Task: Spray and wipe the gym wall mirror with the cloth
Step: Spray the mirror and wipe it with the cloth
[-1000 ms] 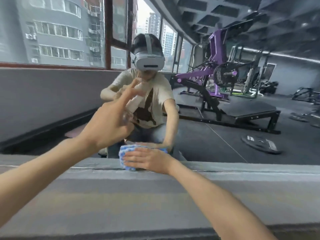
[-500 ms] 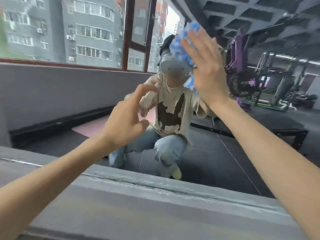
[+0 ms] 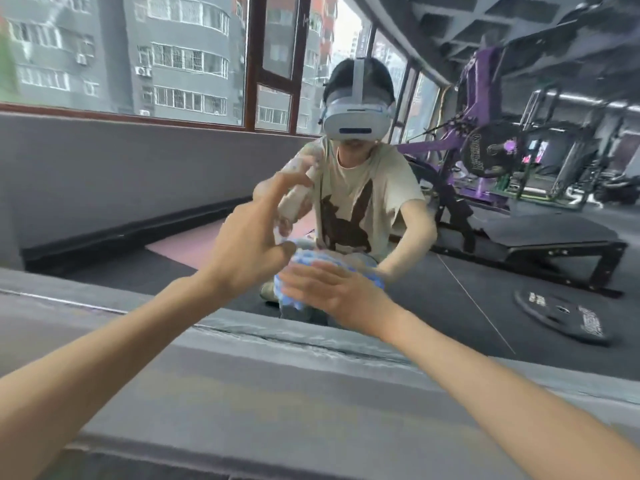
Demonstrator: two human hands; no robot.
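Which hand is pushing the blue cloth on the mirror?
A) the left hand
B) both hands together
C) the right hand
C: the right hand lies with straight fingers over the blue cloth, pressing it low on the mirror, while the left hand holds the spray bottle above it.

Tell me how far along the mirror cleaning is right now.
Done: unclear, no wet patches or streaks are visible on the mirror. In hand: the left hand holds the spray bottle while the right hand presses the blue cloth against the lower glass. Left: likely wiping the remaining glass.
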